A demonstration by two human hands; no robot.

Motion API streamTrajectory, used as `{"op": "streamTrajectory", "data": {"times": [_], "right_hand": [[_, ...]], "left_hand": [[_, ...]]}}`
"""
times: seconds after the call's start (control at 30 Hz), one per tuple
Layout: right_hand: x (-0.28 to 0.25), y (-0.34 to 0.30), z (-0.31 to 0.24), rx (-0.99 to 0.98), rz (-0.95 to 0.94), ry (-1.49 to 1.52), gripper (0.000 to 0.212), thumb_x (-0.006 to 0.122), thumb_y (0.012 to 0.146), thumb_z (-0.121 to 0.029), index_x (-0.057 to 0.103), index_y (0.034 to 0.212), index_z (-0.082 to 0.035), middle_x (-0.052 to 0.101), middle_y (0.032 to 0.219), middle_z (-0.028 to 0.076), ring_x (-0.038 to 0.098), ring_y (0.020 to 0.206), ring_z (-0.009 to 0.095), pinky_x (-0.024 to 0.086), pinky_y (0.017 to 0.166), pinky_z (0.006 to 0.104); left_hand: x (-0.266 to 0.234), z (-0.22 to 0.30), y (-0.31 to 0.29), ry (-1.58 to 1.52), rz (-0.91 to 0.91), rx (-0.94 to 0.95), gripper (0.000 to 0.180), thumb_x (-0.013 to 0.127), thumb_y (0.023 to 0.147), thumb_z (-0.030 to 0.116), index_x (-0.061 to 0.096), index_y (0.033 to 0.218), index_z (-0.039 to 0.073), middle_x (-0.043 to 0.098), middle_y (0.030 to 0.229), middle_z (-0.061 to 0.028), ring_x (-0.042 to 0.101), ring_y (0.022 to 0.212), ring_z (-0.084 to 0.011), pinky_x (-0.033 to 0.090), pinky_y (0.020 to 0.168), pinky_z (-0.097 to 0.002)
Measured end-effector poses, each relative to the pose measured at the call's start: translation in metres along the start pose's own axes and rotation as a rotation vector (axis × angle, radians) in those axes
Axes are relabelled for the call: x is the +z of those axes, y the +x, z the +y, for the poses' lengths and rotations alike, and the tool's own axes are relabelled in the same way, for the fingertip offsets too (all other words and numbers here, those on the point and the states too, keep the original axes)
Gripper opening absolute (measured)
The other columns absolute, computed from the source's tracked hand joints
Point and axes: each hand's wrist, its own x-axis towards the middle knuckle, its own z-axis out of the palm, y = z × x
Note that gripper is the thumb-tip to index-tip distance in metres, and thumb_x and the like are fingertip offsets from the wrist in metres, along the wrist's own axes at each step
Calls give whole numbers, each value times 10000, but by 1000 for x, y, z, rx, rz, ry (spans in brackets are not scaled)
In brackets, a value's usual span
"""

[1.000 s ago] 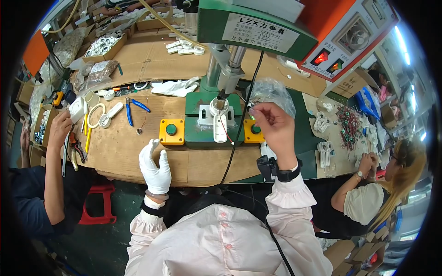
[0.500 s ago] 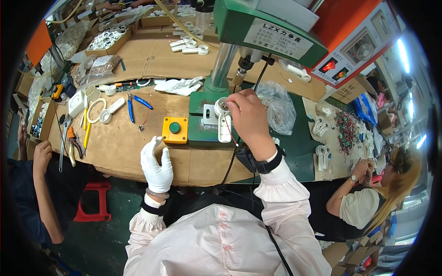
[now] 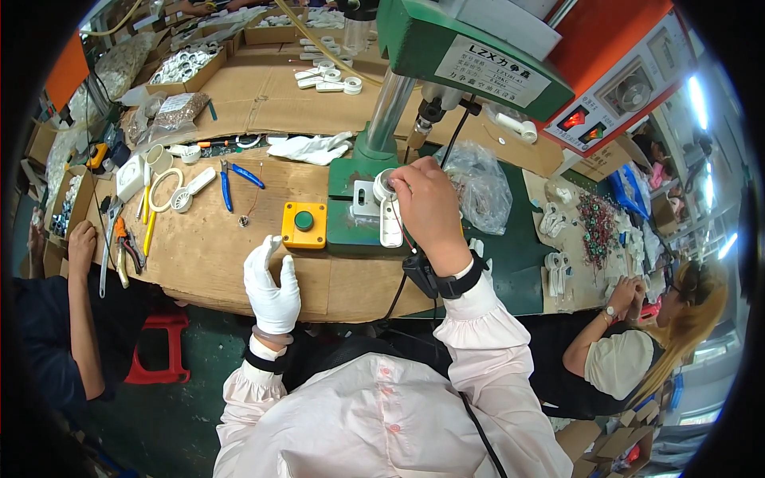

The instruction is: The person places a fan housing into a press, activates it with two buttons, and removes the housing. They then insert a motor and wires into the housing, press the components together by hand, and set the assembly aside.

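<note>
A white plastic housing [image 3: 391,226] with a round head and an open handle lies on the green base [image 3: 343,231] of a bench press. My bare right hand [image 3: 429,203] is at the round head, thumb and fingers pinched together at its rim. What the fingertips hold there is hidden. A thin dark red wire hangs from the head beside the handle. A metal fixture plate [image 3: 365,199] sits left of the housing. My left hand [image 3: 272,288], in a white glove, is open and holds nothing, just below the yellow box [image 3: 304,225] with a green push button.
Above my right hand hangs the press's ram [image 3: 422,127]. Blue cutters [image 3: 231,185], white parts and hand tools lie on the left. A clear plastic bag [image 3: 482,187] is at the right, with a pile of wired parts [image 3: 599,229] beyond. Co-workers sit on both sides.
My right hand has shifted very slightly at the round head, and its wrist has moved a little left. My left hand stays in place. The left co-worker's hand has moved a little.
</note>
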Motion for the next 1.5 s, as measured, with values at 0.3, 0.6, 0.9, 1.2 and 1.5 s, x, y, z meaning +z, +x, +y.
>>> {"op": "streamTrajectory", "data": {"times": [0.3, 0.6, 0.9, 1.2, 1.5], "right_hand": [[-47, -28, -1, 93, 66, 70, 303, 624, 846, -2, 666, 1140, -65, 664, 969, 141, 636, 879, 315, 506, 769, 406], [-48, -109, 18, 172, 16, -215, 444, 660, 830, -22, 570, 1263, 3, 672, 1071, 146, 591, 1035, 344, 468, 899, 430], [-52, -106, 24, 33, -149, -402, 487, 705, 805, -128, 581, 1265, -24, 663, 1097, 122, 564, 1084, 322, 460, 907, 425], [-56, -138, 45, 184, -68, -205, 454, 657, 850, -162, 571, 1275, -27, 637, 1156, 130, 539, 1114, 340, 423, 953, 439], [-53, -194, 61, 360, 101, -278, 433, 628, 859, -158, 554, 1264, -25, 582, 1266, 140, 503, 1163, 353, 350, 1020, 467]], "left_hand": [[-2, 1, 3, -67, 6, -21, 493, 672, 844, 1, 510, 1308, 33, 617, 1219, -136, 546, 1158, -322, 422, 1008, -416], [3, 26, 36, 129, -204, 192, 576, 744, 823, 151, 503, 1331, 22, 587, 1241, -171, 508, 1183, -375, 393, 1016, -453], [1, 36, 44, 311, -381, 171, 557, 738, 833, 184, 522, 1326, 43, 612, 1213, -151, 506, 1195, -363, 379, 1034, -448], [5, 24, 17, 218, -243, 140, 610, 721, 850, 202, 467, 1372, 12, 552, 1318, -182, 477, 1220, -382, 378, 1038, -463], [2, 16, 5, 231, -119, 142, 574, 637, 897, 88, 399, 1409, -15, 496, 1398, -169, 428, 1295, -351, 330, 1097, -440]]}}
